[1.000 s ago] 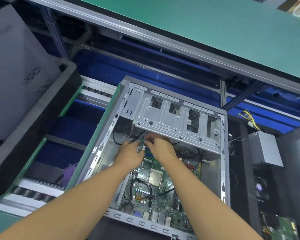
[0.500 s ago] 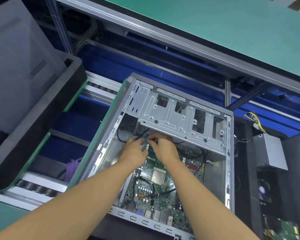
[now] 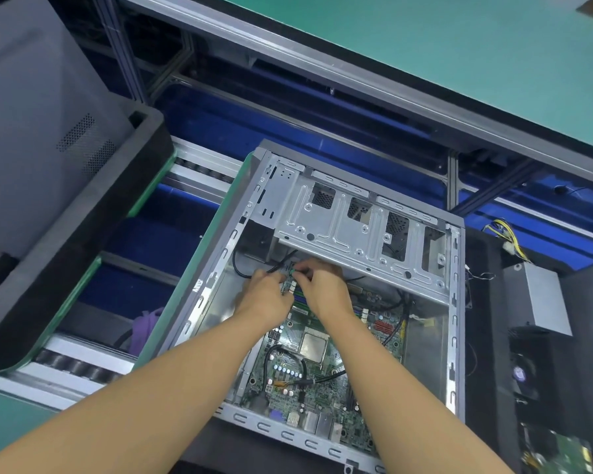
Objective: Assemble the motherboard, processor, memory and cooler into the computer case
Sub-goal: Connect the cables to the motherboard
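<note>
An open grey computer case (image 3: 454, 323) lies on its side with a green motherboard (image 3: 326, 398) inside. A silver processor (image 3: 313, 347) sits in the board's socket. Both my hands reach in under the metal drive cage (image 3: 350, 230). My left hand (image 3: 264, 297) and my right hand (image 3: 324, 287) pinch the top edge of a green memory stick (image 3: 290, 270) that stands upright over the slots at the board's far end. My fingers hide most of the stick. Black cables (image 3: 288, 364) loop across the board.
A large black foam tray (image 3: 93, 234) holding a grey panel stands at the left. A grey power supply (image 3: 545, 299) with yellow wires, a fan (image 3: 522, 372) and another green board (image 3: 558, 456) lie to the right. A green shelf runs overhead.
The view has shifted a little. Both hands stay at the memory stick by the slots, fingers drawn slightly closer together on its top edge.
</note>
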`<action>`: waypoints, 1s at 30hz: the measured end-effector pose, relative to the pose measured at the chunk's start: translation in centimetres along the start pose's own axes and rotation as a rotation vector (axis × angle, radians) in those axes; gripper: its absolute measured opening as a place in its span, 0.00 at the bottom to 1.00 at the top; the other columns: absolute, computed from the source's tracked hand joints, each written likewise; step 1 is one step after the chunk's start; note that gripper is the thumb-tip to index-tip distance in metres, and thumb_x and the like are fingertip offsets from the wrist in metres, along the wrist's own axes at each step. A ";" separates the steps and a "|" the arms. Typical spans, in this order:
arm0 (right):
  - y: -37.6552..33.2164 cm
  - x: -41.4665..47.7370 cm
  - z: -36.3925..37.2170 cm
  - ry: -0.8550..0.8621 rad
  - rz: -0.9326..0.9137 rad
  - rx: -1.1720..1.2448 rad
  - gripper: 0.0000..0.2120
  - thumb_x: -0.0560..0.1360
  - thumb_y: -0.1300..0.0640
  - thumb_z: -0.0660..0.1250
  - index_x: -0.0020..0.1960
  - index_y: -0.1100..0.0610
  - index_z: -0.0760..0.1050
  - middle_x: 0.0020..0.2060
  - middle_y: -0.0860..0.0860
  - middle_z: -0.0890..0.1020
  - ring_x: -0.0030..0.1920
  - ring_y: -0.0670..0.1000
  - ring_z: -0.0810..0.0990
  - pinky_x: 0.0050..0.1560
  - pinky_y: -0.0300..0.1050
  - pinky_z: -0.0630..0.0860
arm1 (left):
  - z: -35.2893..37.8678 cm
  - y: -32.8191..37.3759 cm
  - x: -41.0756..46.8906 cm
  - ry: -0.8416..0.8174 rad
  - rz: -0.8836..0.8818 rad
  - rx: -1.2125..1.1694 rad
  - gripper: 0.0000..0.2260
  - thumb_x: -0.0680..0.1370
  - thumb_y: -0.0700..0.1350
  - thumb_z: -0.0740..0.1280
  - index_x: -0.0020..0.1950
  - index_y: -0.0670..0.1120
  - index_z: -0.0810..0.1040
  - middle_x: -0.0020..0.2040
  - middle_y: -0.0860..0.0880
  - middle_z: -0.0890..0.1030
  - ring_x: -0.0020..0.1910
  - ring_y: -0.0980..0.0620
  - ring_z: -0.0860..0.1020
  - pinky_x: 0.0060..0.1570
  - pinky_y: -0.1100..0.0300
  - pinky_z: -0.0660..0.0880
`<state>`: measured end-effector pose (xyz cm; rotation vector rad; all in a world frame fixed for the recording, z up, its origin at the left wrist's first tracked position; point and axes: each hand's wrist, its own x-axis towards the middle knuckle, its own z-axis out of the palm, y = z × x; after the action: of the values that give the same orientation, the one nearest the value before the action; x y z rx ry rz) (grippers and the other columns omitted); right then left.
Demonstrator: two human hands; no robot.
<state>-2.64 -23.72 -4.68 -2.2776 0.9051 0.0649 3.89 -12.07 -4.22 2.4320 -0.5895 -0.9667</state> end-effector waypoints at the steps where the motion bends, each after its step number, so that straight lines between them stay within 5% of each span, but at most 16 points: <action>1: -0.1 0.0 0.0 0.003 -0.001 -0.007 0.10 0.81 0.52 0.67 0.60 0.51 0.81 0.51 0.51 0.84 0.42 0.49 0.78 0.46 0.39 0.74 | 0.0 0.0 0.0 0.000 -0.002 -0.002 0.21 0.79 0.50 0.62 0.72 0.50 0.69 0.68 0.46 0.66 0.66 0.45 0.69 0.64 0.48 0.71; 11: -1.1 0.7 -0.8 -0.167 -0.016 -0.194 0.12 0.83 0.51 0.62 0.65 0.51 0.76 0.55 0.52 0.83 0.53 0.56 0.82 0.56 0.49 0.78 | 0.0 0.1 -0.2 0.008 -0.010 0.010 0.20 0.80 0.49 0.62 0.72 0.51 0.69 0.68 0.47 0.66 0.65 0.46 0.70 0.64 0.48 0.70; 30: -2.6 1.8 -2.6 -0.367 0.118 -0.242 0.19 0.84 0.42 0.56 0.72 0.46 0.72 0.66 0.53 0.79 0.59 0.54 0.78 0.51 0.41 0.68 | -0.2 0.1 -0.2 0.005 0.004 0.015 0.21 0.79 0.50 0.62 0.72 0.52 0.69 0.66 0.46 0.68 0.63 0.44 0.71 0.62 0.50 0.72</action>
<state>-0.20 -24.99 -1.72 -2.3185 0.8688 0.6535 3.83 -11.96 -3.96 2.4445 -0.6015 -0.9572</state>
